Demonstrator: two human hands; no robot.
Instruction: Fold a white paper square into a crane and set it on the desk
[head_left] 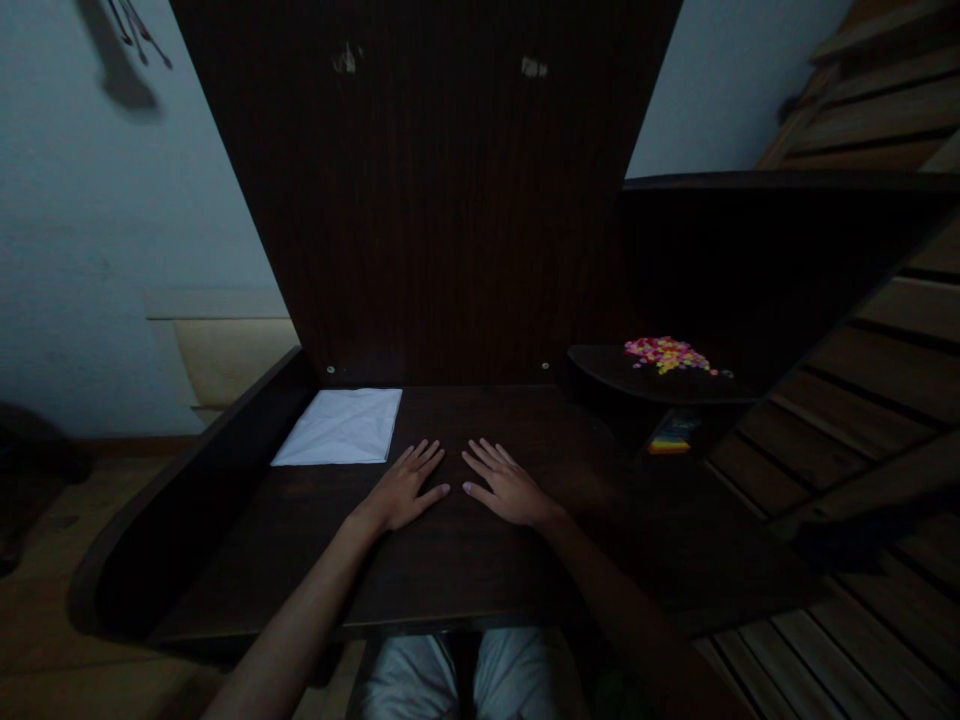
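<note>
My left hand (pixel 409 487) lies palm down on the dark wooden desk (pixel 465 580), its fingers stretched out and holding nothing. Just beyond it to the left is a flat, white folded cloth or sheet (pixel 341 427); which of the two I cannot tell. My right hand (pixel 506 484) rests flat beside the left one, a small gap between the thumbs, fingers spread and nothing in them. To the right, a heap of small pink, yellow and red pieces (pixel 667 354) sits on a low rounded shelf (pixel 607 362); their kind is too small to make out.
Under the shelf is a small stack of coloured items (pixel 670 445). A tall dark back panel (pixel 450 200) rises behind the desk, and a raised side board (pixel 187 510) bounds its left edge. Wooden slats (pixel 847 400) stand at the right.
</note>
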